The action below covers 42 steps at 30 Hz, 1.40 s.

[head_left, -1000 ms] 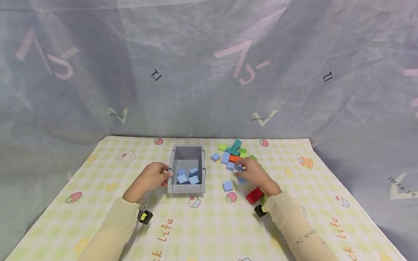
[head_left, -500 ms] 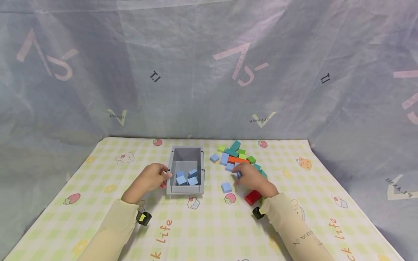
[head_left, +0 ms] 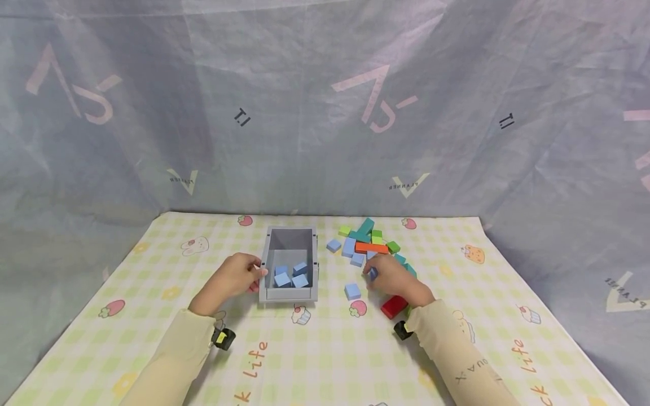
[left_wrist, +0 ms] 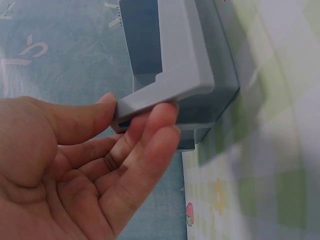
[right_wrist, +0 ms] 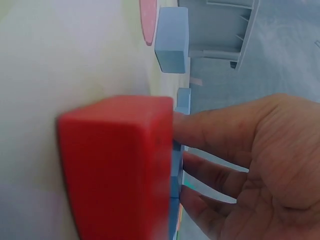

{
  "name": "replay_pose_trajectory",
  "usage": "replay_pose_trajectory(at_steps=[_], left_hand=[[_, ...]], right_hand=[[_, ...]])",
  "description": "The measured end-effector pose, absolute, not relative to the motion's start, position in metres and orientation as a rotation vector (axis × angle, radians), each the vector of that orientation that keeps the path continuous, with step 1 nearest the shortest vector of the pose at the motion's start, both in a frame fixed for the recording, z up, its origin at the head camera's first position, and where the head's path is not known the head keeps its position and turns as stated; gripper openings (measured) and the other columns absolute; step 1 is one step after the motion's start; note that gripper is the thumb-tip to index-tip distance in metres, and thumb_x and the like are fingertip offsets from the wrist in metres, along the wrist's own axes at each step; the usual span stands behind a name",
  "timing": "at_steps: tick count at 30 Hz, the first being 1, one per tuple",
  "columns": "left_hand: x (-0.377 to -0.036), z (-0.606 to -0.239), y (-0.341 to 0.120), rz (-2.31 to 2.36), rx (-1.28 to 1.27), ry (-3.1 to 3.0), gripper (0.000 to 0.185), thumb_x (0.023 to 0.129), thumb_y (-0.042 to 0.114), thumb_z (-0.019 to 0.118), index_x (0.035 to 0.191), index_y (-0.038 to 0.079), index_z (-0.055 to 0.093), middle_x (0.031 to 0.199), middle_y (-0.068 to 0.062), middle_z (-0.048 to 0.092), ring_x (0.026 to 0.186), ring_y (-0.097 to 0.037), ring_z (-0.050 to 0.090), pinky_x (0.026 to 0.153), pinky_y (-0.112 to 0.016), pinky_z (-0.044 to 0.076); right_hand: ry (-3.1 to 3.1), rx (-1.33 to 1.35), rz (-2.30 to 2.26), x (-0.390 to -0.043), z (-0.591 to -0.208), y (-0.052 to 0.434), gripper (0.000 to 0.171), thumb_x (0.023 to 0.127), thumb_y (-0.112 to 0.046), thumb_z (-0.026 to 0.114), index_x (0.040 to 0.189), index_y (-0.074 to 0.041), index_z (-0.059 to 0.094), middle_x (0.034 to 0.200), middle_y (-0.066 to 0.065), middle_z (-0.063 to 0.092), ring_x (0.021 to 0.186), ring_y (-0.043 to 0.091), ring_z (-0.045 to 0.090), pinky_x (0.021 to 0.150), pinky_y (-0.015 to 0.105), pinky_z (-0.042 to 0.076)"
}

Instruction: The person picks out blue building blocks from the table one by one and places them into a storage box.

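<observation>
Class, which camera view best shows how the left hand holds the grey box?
The left wrist view: the left hand pinches the rim of the grey box between thumb and fingers, close up. The head view shows that hand against the box's side, small. The right wrist view shows only part of the box, not the left hand.

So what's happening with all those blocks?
A person is sorting blocks on a checked mat. The left hand holds the rim of a grey box with three blue blocks inside. The right hand pinches a small blue block beside the pile of coloured blocks. A red block lies by that wrist.
</observation>
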<state>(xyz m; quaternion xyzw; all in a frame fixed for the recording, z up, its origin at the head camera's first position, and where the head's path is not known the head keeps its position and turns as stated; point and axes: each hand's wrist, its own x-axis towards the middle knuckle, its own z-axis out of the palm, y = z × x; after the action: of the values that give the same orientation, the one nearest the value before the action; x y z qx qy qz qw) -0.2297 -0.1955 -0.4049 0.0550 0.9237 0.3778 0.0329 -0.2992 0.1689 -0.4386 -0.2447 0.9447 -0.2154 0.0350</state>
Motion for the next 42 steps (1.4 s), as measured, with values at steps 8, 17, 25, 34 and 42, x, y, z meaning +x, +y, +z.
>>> replay_pose_trajectory(at_steps=[8, 17, 25, 34, 42], left_hand=[[-0.2301, -0.4033, -0.1952, 1.173, 0.169, 2.839, 0.039, 0.098, 0.01, 0.062, 0.127, -0.016, 0.056, 0.073, -0.007, 0.065, 0.06, -0.016, 0.066, 0.057, -0.03, 0.056], [-0.2286, -0.4018, -0.1947, 1.169, 0.174, 2.834, 0.039, 0.098, 0.01, 0.062, 0.127, -0.016, 0.056, 0.072, -0.007, 0.065, 0.06, -0.018, 0.066, 0.059, -0.033, 0.057], [-0.228, -0.4008, -0.1947, 1.172, 0.17, 2.819, 0.039, 0.099, 0.01, 0.061, 0.128, -0.016, 0.056, 0.072, -0.007, 0.065, 0.061, -0.019, 0.067, 0.06, -0.034, 0.058], [-0.228, -0.4013, -0.1946, 1.156, 0.186, 2.825, 0.038, 0.098, 0.01, 0.062, 0.126, -0.016, 0.056, 0.071, -0.007, 0.066, 0.06, -0.018, 0.067, 0.058, -0.032, 0.058], [-0.2286, -0.4015, -0.1952, 1.163, 0.171, 2.818, 0.038, 0.099, 0.009, 0.061, 0.127, -0.016, 0.056, 0.071, -0.007, 0.065, 0.061, -0.018, 0.067, 0.059, -0.033, 0.058]], right_hand=[[2.898, -0.734, -0.638, -0.2992, -0.4363, 0.1699, 0.017, 0.08, -0.002, 0.08, 0.095, -0.01, 0.074, 0.097, 0.0, 0.066, 0.085, 0.017, 0.055, 0.077, 0.034, 0.052], [2.916, -0.711, -0.602, -0.2998, -0.4381, 0.1712, 0.018, 0.08, -0.003, 0.08, 0.096, -0.01, 0.074, 0.112, 0.006, 0.069, 0.104, 0.024, 0.06, 0.091, 0.043, 0.053], [2.926, -0.651, -0.599, -0.2981, -0.4369, 0.1713, 0.02, 0.08, -0.006, 0.081, 0.099, -0.009, 0.076, 0.107, 0.003, 0.069, 0.102, 0.023, 0.06, 0.091, 0.042, 0.053], [2.933, -0.645, -0.618, -0.3005, -0.4391, 0.1718, 0.021, 0.079, -0.009, 0.083, 0.099, -0.01, 0.076, 0.11, 0.003, 0.069, 0.106, 0.024, 0.061, 0.092, 0.041, 0.053], [2.884, -0.647, -0.734, -0.3007, -0.4353, 0.1787, 0.021, 0.081, -0.011, 0.082, 0.101, -0.01, 0.075, 0.108, 0.003, 0.069, 0.1, 0.021, 0.059, 0.089, 0.04, 0.053]])
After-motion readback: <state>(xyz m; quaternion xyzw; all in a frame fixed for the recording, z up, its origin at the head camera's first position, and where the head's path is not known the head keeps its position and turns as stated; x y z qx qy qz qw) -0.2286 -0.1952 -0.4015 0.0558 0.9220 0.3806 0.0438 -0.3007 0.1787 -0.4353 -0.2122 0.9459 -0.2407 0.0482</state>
